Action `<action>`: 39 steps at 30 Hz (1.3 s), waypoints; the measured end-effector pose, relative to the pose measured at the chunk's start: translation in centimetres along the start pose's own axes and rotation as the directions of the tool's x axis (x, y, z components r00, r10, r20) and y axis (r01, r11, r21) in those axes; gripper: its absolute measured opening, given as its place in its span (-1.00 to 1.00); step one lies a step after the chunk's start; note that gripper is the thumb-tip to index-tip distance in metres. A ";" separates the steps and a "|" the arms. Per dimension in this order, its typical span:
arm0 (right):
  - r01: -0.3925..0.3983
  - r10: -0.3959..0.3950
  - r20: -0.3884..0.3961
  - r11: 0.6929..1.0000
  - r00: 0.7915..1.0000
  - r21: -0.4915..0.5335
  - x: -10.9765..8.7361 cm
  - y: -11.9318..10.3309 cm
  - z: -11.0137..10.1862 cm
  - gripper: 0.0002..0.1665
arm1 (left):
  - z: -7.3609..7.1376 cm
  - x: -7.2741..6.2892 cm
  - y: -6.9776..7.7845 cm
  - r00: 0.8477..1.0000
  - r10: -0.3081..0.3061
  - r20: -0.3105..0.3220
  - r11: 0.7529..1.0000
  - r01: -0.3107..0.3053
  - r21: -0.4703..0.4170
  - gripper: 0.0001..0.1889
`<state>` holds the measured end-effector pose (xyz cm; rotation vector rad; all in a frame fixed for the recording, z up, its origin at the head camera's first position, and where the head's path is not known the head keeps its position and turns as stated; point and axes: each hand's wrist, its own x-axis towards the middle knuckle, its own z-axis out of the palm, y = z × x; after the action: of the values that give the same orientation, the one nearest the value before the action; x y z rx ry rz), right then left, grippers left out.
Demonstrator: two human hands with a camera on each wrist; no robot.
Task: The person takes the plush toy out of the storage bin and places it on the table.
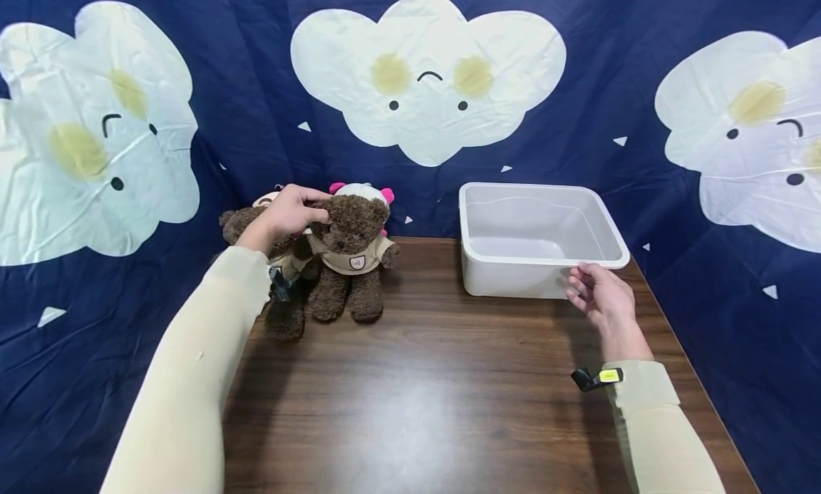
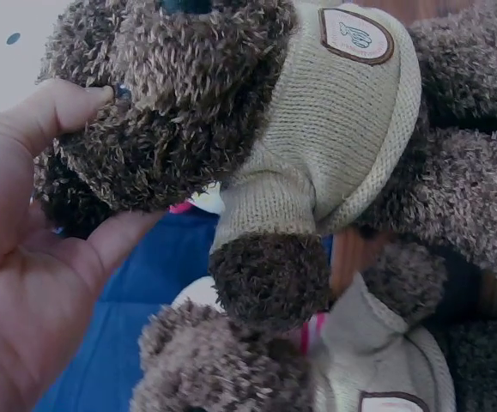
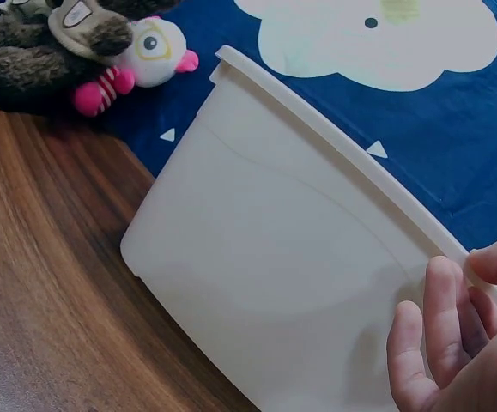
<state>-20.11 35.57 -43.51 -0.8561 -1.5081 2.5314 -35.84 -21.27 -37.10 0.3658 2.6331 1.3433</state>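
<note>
A brown teddy bear (image 1: pixel 349 227) in a beige knitted sweater with a badge sits upright near the back of the table. My left hand (image 1: pixel 291 210) grips its head from the side, the thumb (image 2: pixel 81 101) pressed into the fur by the eye and the fingers behind. Partly hidden under that forearm is a second brown bear (image 1: pixel 239 223) in a similar sweater. At the right stands a white plastic bin (image 1: pixel 507 279) with nothing in it. My right hand (image 1: pixel 606 298) pinches its front rim near the right corner, other fingers loosely curled by the outer wall.
Behind the held bear is a white and pink plush toy (image 3: pixel 152 51). Another light-faced plush (image 1: pixel 264 199) shows past the left hand. A wooden table (image 1: pixel 410 380) lies under everything, with a dark blue cloud-print cloth (image 1: pixel 256 73) around its back and sides.
</note>
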 end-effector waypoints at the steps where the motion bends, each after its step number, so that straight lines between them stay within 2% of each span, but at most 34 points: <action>1: 0.004 -0.004 -0.002 1.000 1.000 -0.002 0.0 0.0 0.0 -0.83 | 0.0 0.0 -0.3 1.000 -0.002 -0.004 1.000 0.002 -0.001 -0.49; 5: 0.001 -0.001 0.002 1.000 1.000 0.002 0.1 0.0 0.1 -0.83 | 0.0 -0.1 -1.1 1.000 -0.015 -0.006 1.000 0.016 0.007 -0.48; 9: 0.000 0.000 0.006 1.000 1.000 0.008 0.2 0.0 0.0 -0.83 | 0.1 0.1 -1.7 1.000 -0.017 0.027 0.998 0.015 0.055 -0.47; 13: 0.007 -0.008 0.012 1.000 1.000 0.017 0.2 -0.1 0.0 -0.86 | 0.2 0.0 -1.5 0.998 -0.018 0.066 0.996 0.012 0.093 -0.45; 19: 0.008 -0.008 0.010 1.000 1.000 0.012 0.2 0.0 0.0 -0.86 | 0.2 -0.2 -1.2 0.991 -0.058 0.119 0.992 0.043 0.120 -0.42; 30: 0.013 -0.013 0.017 1.000 1.000 0.014 0.2 -0.1 -0.1 -0.85 | 0.4 -0.2 -1.6 0.988 -0.063 0.138 0.974 0.031 0.225 -0.38; 35: 0.009 -0.009 0.014 1.000 1.000 0.003 0.2 0.0 -0.1 -0.84 | 0.4 -0.1 -1.8 0.986 -0.072 0.149 0.972 0.036 0.233 -0.37; 39: 0.011 -0.011 0.015 1.000 1.000 0.005 0.0 0.0 -0.1 -0.84 | 0.3 -0.1 -1.8 0.987 -0.047 0.156 0.977 0.013 0.212 -0.35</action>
<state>-20.10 35.66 -43.52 -0.8273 -1.5064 2.5388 -35.92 -22.08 -38.68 0.4402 2.6387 0.9826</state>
